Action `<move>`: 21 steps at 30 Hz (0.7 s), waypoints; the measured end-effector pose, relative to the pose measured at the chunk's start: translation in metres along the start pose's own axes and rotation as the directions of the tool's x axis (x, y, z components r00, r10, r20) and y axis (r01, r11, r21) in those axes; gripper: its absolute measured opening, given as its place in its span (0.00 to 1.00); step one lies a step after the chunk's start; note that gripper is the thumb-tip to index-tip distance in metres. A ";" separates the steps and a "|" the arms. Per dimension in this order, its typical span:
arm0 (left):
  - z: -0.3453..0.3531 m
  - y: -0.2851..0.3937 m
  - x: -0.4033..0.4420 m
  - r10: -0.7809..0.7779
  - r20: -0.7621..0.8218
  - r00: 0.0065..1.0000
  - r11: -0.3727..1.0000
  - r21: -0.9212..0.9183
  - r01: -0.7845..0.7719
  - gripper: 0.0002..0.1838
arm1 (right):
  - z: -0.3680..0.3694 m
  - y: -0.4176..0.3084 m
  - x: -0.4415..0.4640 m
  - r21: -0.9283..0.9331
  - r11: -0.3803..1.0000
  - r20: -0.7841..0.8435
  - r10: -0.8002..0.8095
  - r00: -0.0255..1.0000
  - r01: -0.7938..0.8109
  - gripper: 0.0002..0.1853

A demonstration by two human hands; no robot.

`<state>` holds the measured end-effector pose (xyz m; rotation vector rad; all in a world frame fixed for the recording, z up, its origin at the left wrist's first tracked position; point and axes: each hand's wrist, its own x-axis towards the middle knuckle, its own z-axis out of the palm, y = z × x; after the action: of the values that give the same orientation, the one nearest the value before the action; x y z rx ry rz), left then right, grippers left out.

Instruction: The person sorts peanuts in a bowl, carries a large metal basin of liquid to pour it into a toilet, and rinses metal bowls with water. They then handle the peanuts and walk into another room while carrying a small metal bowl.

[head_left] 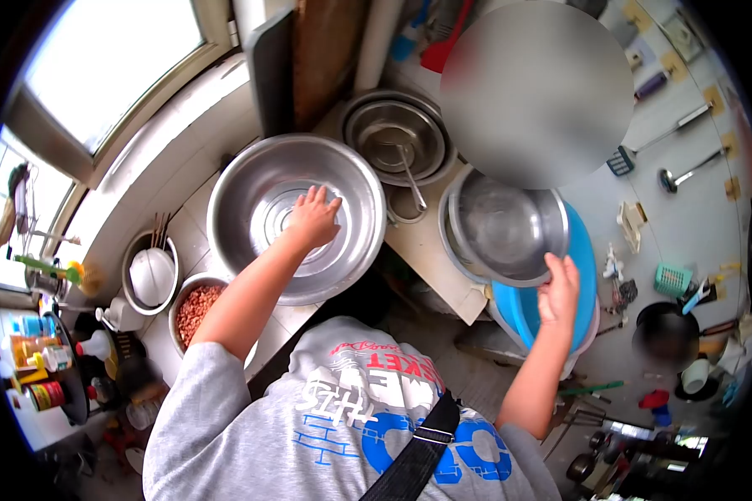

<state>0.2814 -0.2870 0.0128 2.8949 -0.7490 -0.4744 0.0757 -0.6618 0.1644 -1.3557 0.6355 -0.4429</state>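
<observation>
My left hand (313, 217) is over the inside of a large, wide stainless steel basin (246, 192), fingers spread and holding nothing. Whether the fingertips touch the basin's bottom I cannot tell. The basin rests on the tiled counter and looks bare inside. On the other side, my right hand (559, 288) grips the near rim of a smaller metal bowl (510, 221), thumb and fingers closed on its edge. This bowl is tilted above another metal vessel (449, 225) and a blue plastic tub (583, 267), hiding part of both.
Left of the basin stand a bowl of reddish-brown peanuts or beans (196, 311) and a pot with a white object (152, 275). Nested metal bowls (393, 138) with a ladle (411, 177) are behind. Utensils hang on the right wall. A blurred round patch covers the upper right.
</observation>
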 end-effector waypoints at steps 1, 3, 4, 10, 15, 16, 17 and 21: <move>0.003 -0.004 0.003 0.012 0.009 1.000 0.999 0.031 -0.012 0.36 | 0.035 0.004 -0.008 0.048 0.999 -0.017 0.016 1.000 -0.015 0.03; 0.012 -0.016 0.008 0.029 0.004 1.000 0.998 0.050 -0.029 0.33 | 0.046 0.047 0.005 0.011 0.997 0.159 0.074 0.984 -0.076 0.04; 0.017 -0.023 0.013 0.039 0.006 0.999 0.997 0.061 -0.039 0.30 | 0.065 0.059 0.004 -0.027 0.994 0.181 0.113 0.977 -0.110 0.04; 0.052 -0.062 0.028 -0.025 -0.023 0.999 0.985 0.169 0.029 0.27 | 0.149 0.109 -0.004 -0.179 0.973 0.384 0.206 0.900 -0.146 0.05; 0.057 -0.086 0.039 0.041 0.156 0.987 0.985 0.161 -0.067 0.24 | 0.190 0.112 -0.015 -0.313 0.948 0.419 0.089 0.903 0.052 0.08; 0.061 -0.090 0.044 0.055 0.162 0.985 0.985 0.156 -0.080 0.23 | 0.196 0.110 -0.017 -0.359 0.924 0.417 0.036 0.908 0.129 0.12; 0.064 -0.093 0.048 0.069 0.168 0.983 0.984 0.152 -0.095 0.21 | 0.200 0.106 -0.018 -0.387 0.906 0.431 0.013 0.902 0.171 0.13; 0.037 -0.074 0.022 0.273 0.003 0.962 0.953 0.137 -0.271 0.17 | 0.213 0.099 -0.014 -0.458 0.835 0.465 -0.067 0.883 0.305 0.18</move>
<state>0.3210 -0.2347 -0.0416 2.8456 -1.2008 -0.3806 0.1968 -0.4752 0.0888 -1.9806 0.2452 -0.1067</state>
